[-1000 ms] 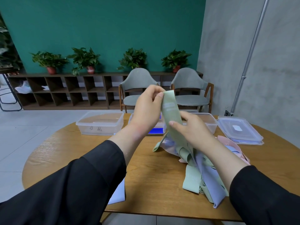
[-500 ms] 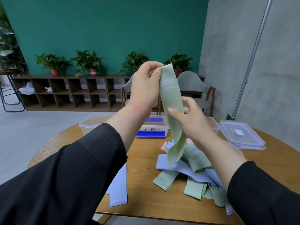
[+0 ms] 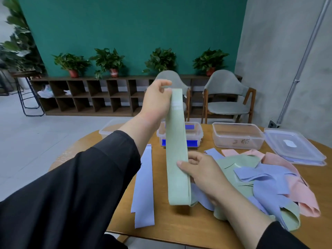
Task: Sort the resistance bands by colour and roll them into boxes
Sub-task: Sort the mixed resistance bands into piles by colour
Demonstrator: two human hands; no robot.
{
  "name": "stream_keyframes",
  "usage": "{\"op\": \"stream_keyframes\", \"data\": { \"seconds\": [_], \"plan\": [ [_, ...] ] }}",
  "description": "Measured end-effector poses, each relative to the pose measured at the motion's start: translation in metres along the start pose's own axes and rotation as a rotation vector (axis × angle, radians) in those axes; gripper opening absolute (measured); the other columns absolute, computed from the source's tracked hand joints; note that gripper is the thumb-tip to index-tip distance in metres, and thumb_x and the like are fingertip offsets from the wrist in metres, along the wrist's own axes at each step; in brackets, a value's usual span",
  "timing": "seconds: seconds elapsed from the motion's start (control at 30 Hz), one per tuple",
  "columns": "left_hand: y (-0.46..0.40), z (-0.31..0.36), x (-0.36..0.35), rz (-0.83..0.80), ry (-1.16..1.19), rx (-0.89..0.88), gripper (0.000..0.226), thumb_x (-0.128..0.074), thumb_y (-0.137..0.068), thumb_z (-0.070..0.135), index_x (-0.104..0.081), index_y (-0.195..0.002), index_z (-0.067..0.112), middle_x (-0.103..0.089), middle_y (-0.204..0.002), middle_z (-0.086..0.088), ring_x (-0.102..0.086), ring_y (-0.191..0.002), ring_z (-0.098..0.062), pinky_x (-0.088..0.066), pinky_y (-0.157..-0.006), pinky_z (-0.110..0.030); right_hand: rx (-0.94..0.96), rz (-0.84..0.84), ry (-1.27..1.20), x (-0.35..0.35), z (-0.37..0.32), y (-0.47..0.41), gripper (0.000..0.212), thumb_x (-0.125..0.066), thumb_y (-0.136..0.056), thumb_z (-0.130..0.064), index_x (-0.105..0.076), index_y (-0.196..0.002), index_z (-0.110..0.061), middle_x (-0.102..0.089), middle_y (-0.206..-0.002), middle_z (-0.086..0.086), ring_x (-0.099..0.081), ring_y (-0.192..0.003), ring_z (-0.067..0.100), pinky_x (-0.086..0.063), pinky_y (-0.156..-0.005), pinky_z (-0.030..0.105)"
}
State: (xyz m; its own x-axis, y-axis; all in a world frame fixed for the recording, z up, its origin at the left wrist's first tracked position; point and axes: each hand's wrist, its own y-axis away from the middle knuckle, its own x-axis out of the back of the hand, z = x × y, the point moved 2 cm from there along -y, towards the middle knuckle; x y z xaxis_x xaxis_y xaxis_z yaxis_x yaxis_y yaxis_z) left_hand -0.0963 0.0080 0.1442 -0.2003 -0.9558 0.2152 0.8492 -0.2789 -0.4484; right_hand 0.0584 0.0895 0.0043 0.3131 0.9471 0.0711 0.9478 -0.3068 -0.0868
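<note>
1. Green band (image 3: 177,159): one looped strip, held upright above the table (image 3: 179,225). The left hand (image 3: 158,101) pinches its top end between thumb and fingers; the right hand (image 3: 201,169) grips its right edge lower down, thumb on the front face. The bottom fold hangs below the right hand, just above the tabletop. A pale label patch sits near the top, beside the left fingers.
2. Purple band (image 3: 143,187): lies flat and lengthwise on the table, below the left forearm, left of the green band, apart from the rest.
3. Pile (image 3: 269,184): loose green, purple and pink bands, heaped on the table under and to the right of the right hand; pink pieces lie farthest from it.
4. Middle box (image 3: 195,135): clear plastic, blue clips, beyond the right hand and partly hidden behind the green band. Contents cannot be told.
5. Right box (image 3: 237,135): clear plastic, open, beyond and right of the right hand; only its bare floor shows.
6. Left box (image 3: 107,128): clear, behind the left forearm, mostly hidden; contents cannot be told.
7. Lids (image 3: 294,148): clear, stacked flat, right of the right box.
</note>
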Motion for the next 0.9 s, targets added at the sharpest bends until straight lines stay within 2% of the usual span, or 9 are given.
{"op": "stream_keyframes", "data": {
  "seconds": [0.07, 0.17, 0.27, 0.37, 0.47, 0.53, 0.63, 0.73, 0.9],
  "plan": [
    [0.000, -0.036, -0.005, -0.146, -0.289, 0.053, 0.038, -0.057, -0.101, 0.019, -0.055, -0.139, 0.018, -0.064, -0.126, -0.005, -0.063, -0.107, -0.022, -0.054, -0.091, -0.037, 0.027, 0.090, 0.467, 0.003, 0.009, -0.006, 0.017, -0.068, -0.092, -0.026, -0.067, -0.104, -0.013, -0.072, -0.091, -0.001, -0.068, -0.090, 0.018, -0.053, -0.086, 0.036],
    [0.028, -0.103, -0.008, -0.289, -0.547, 0.120, 0.043, -0.056, -0.103, 0.020, -0.049, -0.145, 0.015, -0.062, -0.133, -0.008, -0.062, -0.114, -0.024, -0.046, -0.088, -0.024, 0.181, 0.207, 0.933, 0.012, 0.021, -0.006, 0.017, -0.064, -0.094, -0.030, -0.067, -0.104, -0.017, -0.067, -0.104, 0.000, -0.060, -0.101, 0.023, -0.043, -0.082, 0.032],
    [0.068, -0.154, -0.015, -0.361, -0.616, 0.068, 0.027, -0.051, -0.102, 0.020, -0.064, -0.126, 0.019, -0.069, -0.122, -0.004, -0.062, -0.111, -0.026, -0.040, -0.080, -0.024, 0.277, 0.155, 1.015, 0.020, 0.035, -0.007, 0.024, -0.062, -0.096, -0.029, -0.070, -0.115, -0.017, -0.067, -0.118, -0.005, -0.058, -0.110, 0.017, -0.039, -0.088, 0.023],
    [0.098, -0.186, -0.028, -0.516, -0.757, 0.025, 0.034, -0.045, -0.104, 0.037, -0.059, -0.131, 0.022, -0.063, -0.130, -0.004, -0.057, -0.119, -0.028, -0.044, -0.095, -0.038, 0.230, 0.057, 1.100, 0.021, 0.049, -0.010, 0.026, -0.056, -0.097, -0.037, -0.068, -0.110, -0.018, -0.066, -0.118, -0.005, -0.057, -0.114, 0.018, -0.044, -0.090, 0.030],
    [0.113, -0.200, -0.036, -0.531, -0.860, -0.048, 0.044, -0.041, -0.103, 0.046, -0.053, -0.141, 0.026, -0.048, -0.150, 0.003, -0.041, -0.137, -0.020, -0.027, -0.116, -0.047, 0.180, 0.052, 1.109, 0.021, 0.056, -0.011, 0.030, -0.054, -0.098, -0.042, -0.069, -0.112, -0.019, -0.067, -0.122, -0.003, -0.055, -0.117, 0.020, -0.044, -0.093, 0.035],
    [0.115, -0.202, -0.036, -0.507, -0.847, -0.073, 0.045, -0.040, -0.103, 0.047, -0.052, -0.142, 0.027, -0.044, -0.153, 0.004, -0.036, -0.141, -0.017, -0.022, -0.119, -0.048, 0.148, 0.049, 1.095, 0.022, 0.058, -0.012, 0.031, -0.053, -0.097, -0.043, -0.069, -0.109, -0.019, -0.068, -0.117, -0.001, -0.057, -0.113, 0.021, -0.045, -0.091, 0.037],
    [0.115, -0.203, -0.034, -0.500, -0.793, -0.073, 0.045, -0.042, -0.102, 0.048, -0.054, -0.141, 0.029, -0.048, -0.151, 0.006, -0.037, -0.142, -0.015, -0.022, -0.119, -0.049, 0.121, 0.043, 1.063, 0.026, 0.061, -0.014, 0.027, -0.053, -0.097, -0.036, -0.068, -0.105, -0.015, -0.069, -0.109, 0.000, -0.060, -0.104, 0.021, -0.046, -0.085, 0.037],
    [0.116, -0.202, -0.030, -0.442, -0.672, -0.067, 0.036, -0.044, -0.101, 0.045, -0.062, -0.129, 0.032, -0.064, -0.132, 0.013, -0.052, -0.125, -0.012, -0.034, -0.112, -0.048, 0.103, 0.034, 1.011, 0.030, 0.060, -0.016, 0.023, -0.051, -0.097, -0.027, -0.070, -0.111, -0.023, -0.068, -0.109, -0.008, -0.060, -0.102, 0.015, -0.039, -0.076, 0.027],
    [0.114, -0.190, -0.023, -0.365, -0.553, -0.050, 0.032, -0.050, -0.102, 0.038, -0.063, -0.129, 0.026, -0.065, -0.127, 0.006, -0.057, -0.118, -0.016, -0.045, -0.103, -0.040, 0.091, 0.061, 0.877, 0.039, 0.041, -0.012, 0.028, -0.051, -0.099, -0.034, -0.066, -0.123, -0.037, -0.067, -0.112, -0.017, -0.057, -0.104, 0.006, -0.039, -0.083, 0.024]
  ]
}}
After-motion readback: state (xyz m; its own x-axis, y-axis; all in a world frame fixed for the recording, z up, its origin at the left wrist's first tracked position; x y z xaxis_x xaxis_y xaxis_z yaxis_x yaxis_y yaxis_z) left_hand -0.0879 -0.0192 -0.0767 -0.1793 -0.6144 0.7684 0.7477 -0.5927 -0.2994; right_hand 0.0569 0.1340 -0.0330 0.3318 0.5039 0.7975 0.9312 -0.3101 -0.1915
